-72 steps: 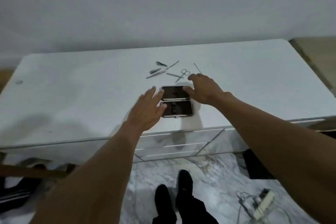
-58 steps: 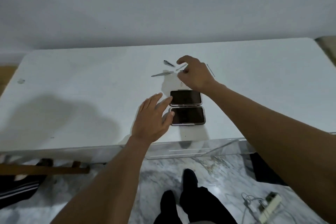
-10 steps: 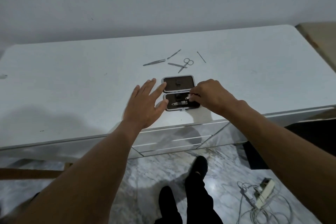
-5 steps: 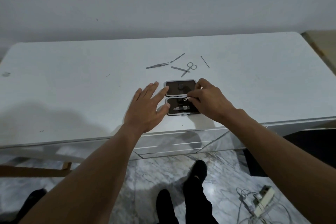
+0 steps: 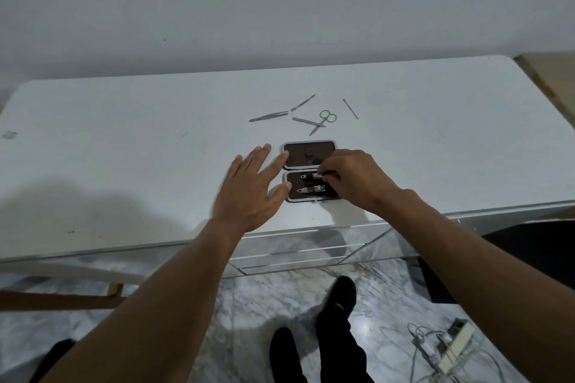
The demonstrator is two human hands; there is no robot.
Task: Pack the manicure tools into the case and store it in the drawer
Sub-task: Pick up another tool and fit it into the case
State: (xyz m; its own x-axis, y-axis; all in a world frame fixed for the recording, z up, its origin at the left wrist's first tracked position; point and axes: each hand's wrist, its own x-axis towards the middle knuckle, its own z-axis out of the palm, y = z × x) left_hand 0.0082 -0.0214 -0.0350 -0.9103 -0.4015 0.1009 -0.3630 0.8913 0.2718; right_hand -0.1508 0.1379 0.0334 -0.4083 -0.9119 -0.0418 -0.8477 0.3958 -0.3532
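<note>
Second clipper now in case, right hand pinching it, left hand flat

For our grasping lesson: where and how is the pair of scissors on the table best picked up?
Pinch the scissors at the finger loops, from above: they lie flat, and the blades cross another tool, leaving the loops free.

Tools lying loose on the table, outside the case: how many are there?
5, all beyond the case: tweezers leftmost, a slim tool behind them, a flat tool crossing the scissors, a thin pick rightmost.
</note>
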